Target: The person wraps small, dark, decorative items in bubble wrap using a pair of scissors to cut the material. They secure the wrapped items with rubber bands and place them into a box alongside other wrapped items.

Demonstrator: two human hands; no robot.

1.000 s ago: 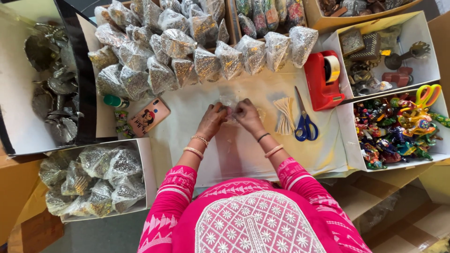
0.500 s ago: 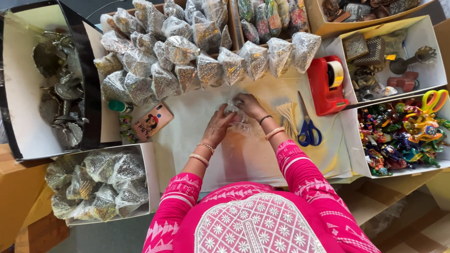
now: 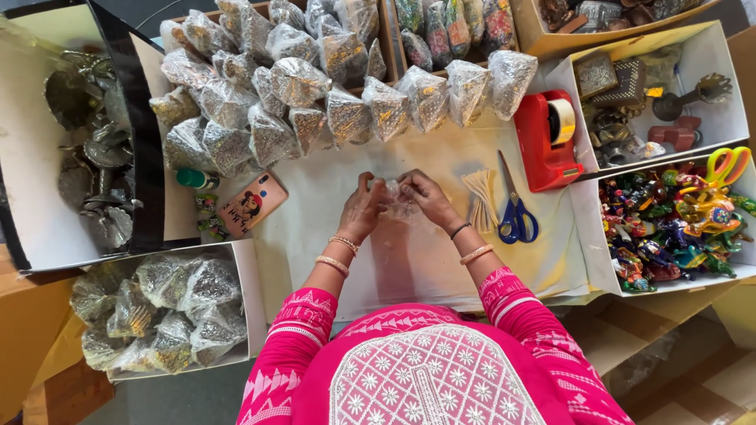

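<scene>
My left hand point(image 3: 361, 209) and my right hand point(image 3: 428, 198) meet over the middle of a white-covered table point(image 3: 331, 228). Between them they pinch a small clear plastic bag point(image 3: 398, 201), crumpled, its contents too small to tell. Both wrists wear bangles and the sleeves are bright pink. A row of filled clear packets point(image 3: 346, 110) lies just beyond the hands.
Blue-handled scissors point(image 3: 516, 216) and a bunch of pale sticks point(image 3: 480, 201) lie right of the hands, with a red tape dispenser point(image 3: 547, 138) behind. A phone point(image 3: 252, 205) lies to the left. White boxes hold packets point(image 3: 165, 307), dark metal pieces point(image 3: 87, 173) and colourful figurines point(image 3: 677, 224).
Both hands stay together on the small bag and have drawn slightly nearer to me. The camera view has shifted a little.
</scene>
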